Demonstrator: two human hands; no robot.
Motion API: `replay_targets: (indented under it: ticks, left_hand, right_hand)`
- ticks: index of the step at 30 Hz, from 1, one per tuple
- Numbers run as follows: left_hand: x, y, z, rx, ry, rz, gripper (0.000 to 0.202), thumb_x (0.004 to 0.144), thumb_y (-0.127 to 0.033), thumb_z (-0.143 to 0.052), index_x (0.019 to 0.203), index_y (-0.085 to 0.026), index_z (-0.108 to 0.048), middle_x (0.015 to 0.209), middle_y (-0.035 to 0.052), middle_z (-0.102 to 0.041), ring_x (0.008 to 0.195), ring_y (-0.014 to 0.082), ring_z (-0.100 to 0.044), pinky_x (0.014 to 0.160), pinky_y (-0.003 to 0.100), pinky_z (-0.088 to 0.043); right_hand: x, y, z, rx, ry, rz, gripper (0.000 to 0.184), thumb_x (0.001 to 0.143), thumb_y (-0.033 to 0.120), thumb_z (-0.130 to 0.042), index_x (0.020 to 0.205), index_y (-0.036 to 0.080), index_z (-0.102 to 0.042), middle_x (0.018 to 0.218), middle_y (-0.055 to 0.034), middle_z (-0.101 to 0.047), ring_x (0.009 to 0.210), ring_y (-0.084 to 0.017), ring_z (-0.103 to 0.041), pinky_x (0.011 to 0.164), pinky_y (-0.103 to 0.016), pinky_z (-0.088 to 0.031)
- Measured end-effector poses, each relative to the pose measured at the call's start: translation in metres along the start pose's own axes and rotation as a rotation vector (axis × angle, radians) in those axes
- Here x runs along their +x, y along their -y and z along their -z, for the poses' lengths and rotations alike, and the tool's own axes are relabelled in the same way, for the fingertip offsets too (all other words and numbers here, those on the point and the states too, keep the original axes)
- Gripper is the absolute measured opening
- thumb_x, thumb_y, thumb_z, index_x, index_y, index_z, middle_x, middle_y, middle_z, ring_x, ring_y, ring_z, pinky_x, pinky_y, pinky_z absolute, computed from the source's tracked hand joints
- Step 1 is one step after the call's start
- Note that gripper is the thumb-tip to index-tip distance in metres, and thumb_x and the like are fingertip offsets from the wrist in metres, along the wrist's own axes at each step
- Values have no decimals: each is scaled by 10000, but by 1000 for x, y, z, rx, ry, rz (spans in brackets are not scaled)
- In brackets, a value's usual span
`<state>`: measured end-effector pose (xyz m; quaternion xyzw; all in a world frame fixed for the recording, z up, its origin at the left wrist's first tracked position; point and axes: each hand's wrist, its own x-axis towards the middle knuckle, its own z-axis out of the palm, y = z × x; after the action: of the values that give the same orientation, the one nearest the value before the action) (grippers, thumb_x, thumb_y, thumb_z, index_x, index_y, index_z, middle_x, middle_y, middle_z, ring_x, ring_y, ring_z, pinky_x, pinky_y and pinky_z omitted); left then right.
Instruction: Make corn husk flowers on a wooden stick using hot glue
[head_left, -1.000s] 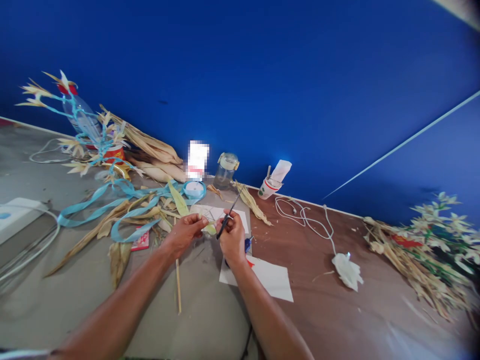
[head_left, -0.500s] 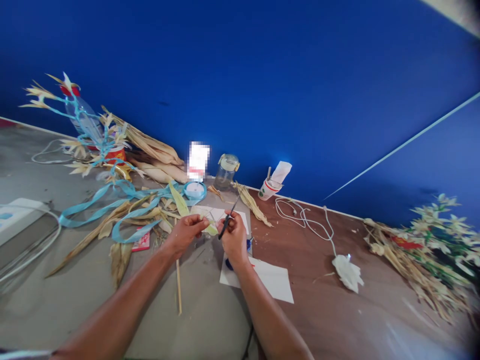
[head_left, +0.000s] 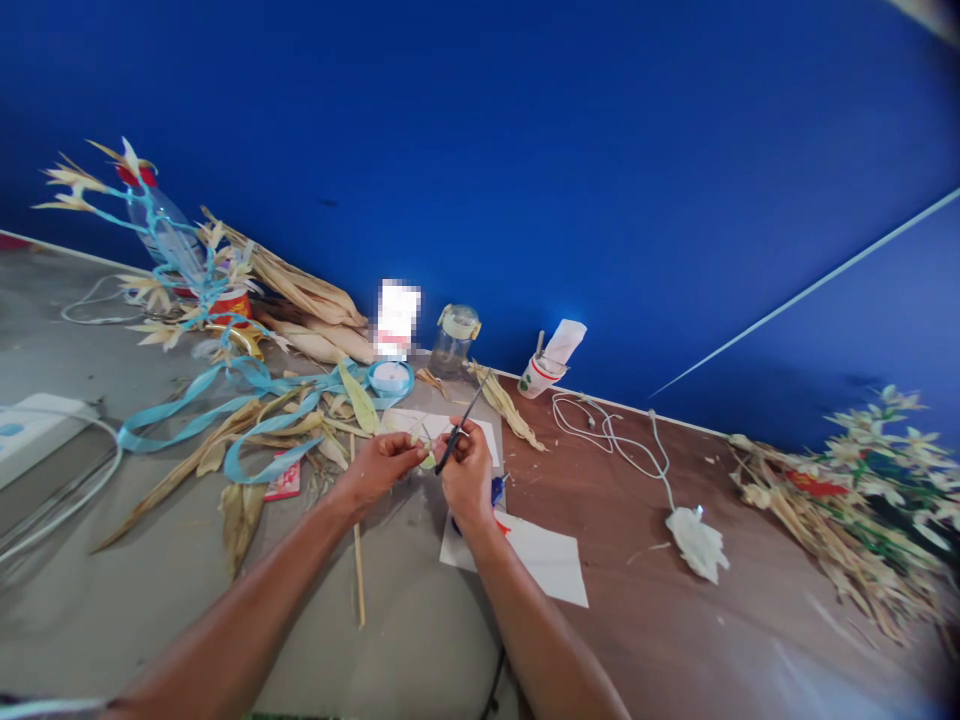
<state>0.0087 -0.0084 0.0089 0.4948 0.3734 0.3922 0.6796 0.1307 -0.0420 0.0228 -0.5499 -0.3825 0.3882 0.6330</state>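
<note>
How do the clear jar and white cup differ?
The jar is clear with a pale collar; the cup is white with a red band. The jar looks taller than the cup itself. White paper pokes from the cup, none from the jar. Both stand by the wall.

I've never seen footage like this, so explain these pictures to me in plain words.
There is no machine here, only a person's bare left hand and right hand. One camera, worn on the head, looks forward and down at them; every picture comes from there. On the table lie ribbon and husks to the left, paper near the hands, and a cable and flowers to the right. A jar and a cup stand at the back, by the wall. The right hand holds scissors; the left hand pinches a pale piece, too small to identify.
</note>
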Motion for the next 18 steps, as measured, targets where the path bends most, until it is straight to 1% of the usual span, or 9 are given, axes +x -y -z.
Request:
replay_targets:
  ticks: [3,6,8,10,13,15,18]
  left_hand:
    - [0,-1,0,-27,-54,-18,230,630,-344,-721,597,-143,-613,498,-34,-479,444,60,-378,446,198,-282]
    - [0,-1,1,-103,-137,-29,211,639,-337,-714,647,-145,-627,581,-24,-544,486,60,-431,487,194,-334]
    - [0,-1,2,-157,-167,-35,209,646,-336,-711,679,-145,-630,623,-20,-562,506,60,-451,511,194,-358]
    - [0,-1,3,-210,-184,-39,217,644,-334,-715,673,-143,-616,605,-30,-544,488,53,-442,502,191,-359]
    - [0,-1,4,-287,-215,-32,234,634,-331,-726,657,-144,-586,563,-54,-496,441,39,-404,442,178,-318]
    - [0,-2,4,-319,-248,-23,244,629,-327,-732,655,-144,-574,556,-63,-475,431,30,-389,419,167,-291]
    - [-2,-4,2,-326,-279,-12,253,623,-324,-739,652,-143,-565,555,-67,-462,445,27,-399,427,157,-293]
  right_hand:
    - [-2,1,1,-32,27,9,395,668,224,-623,1030,173,-474,726,20,-580,620,-107,-567,590,-226,-460]
    - [-8,-1,-1,-95,115,-2,376,699,250,-613,1042,166,-485,752,-7,-612,633,-121,-582,605,-237,-467]
    - [-13,-5,-3,-165,169,25,349,734,277,-589,1050,164,-496,803,-34,-634,671,-138,-600,618,-246,-473]
    - [-19,-8,-4,-277,212,98,326,767,294,-563,1062,165,-514,840,-51,-644,700,-148,-605,636,-253,-473]
    - [-26,-10,-6,-458,271,187,301,793,295,-536,1064,162,-535,819,-50,-648,692,-153,-600,641,-255,-463]
    - [-29,-9,-6,-550,297,213,288,798,282,-523,1059,159,-539,802,-47,-649,678,-155,-597,631,-250,-453]
    - [-32,-8,-8,-636,309,231,279,798,260,-509,1056,156,-539,802,-50,-653,668,-155,-594,620,-244,-442]
